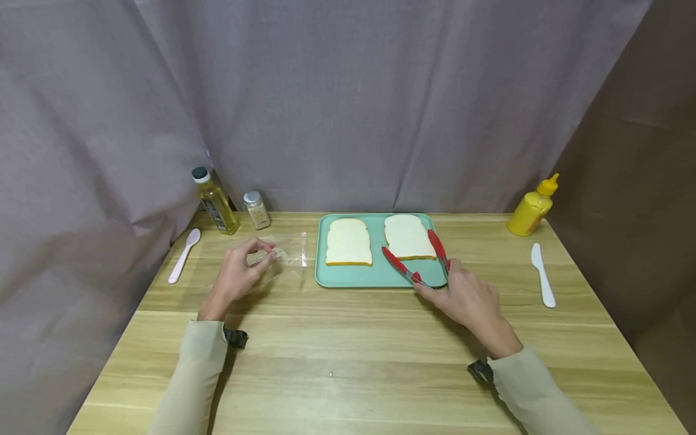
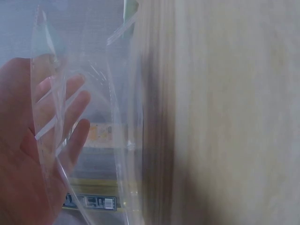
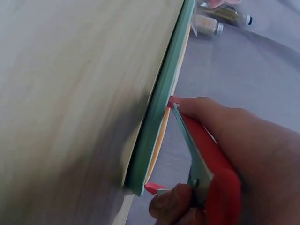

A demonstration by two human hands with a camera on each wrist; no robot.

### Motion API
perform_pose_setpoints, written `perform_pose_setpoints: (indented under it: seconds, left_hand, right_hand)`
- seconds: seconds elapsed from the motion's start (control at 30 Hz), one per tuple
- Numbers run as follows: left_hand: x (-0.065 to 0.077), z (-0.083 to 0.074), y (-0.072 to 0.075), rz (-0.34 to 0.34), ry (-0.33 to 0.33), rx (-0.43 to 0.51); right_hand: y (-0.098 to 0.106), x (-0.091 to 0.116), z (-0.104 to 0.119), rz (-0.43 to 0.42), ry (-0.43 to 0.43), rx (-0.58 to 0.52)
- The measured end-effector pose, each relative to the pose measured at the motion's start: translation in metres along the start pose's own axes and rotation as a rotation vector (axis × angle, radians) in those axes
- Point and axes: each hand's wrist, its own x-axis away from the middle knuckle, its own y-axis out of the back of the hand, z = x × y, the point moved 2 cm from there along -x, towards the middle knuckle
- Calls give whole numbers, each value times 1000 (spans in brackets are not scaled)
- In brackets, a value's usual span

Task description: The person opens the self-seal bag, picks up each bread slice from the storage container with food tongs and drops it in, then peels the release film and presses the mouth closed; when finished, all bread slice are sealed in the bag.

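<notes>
In the head view my left hand [image 1: 237, 277] pinches a clear plastic bag [image 1: 296, 252] between thumb and fingertips, just left of the green tray [image 1: 348, 278]. The bag [image 2: 119, 93] hangs in front of the fingers in the left wrist view. My right hand [image 1: 472, 299] holds red-tipped metal tongs [image 1: 396, 260], their jaws spread to either side of the right bread slice [image 1: 409, 234]. Close by the tray's edge, the tongs [image 3: 206, 145] show red grips in the right wrist view. A second bread slice [image 1: 348, 241] lies on the tray's left half.
Behind the left hand stand an oil bottle [image 1: 217, 204] and a small seasoning jar [image 1: 257, 212]. A pale pink spoon [image 1: 183, 257] lies at the far left. To the right are a yellow squeeze bottle [image 1: 530, 212] and a white knife [image 1: 542, 277]. A grey curtain [image 1: 326, 109] hangs behind the table.
</notes>
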Motion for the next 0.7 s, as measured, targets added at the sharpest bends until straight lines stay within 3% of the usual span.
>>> perform_pose_setpoints:
  seconds: [0.43, 0.57, 0.7]
  left_hand:
    - [0, 3, 2, 16, -3, -5]
    - [0, 4, 3, 16, -2, -4]
    - [0, 3, 2, 24, 4, 2]
  right_hand:
    - [-6, -2, -3, 294, -92, 11]
    - [-4, -6, -8, 281, -74, -15]
    - [0, -10, -15, 196, -67, -38]
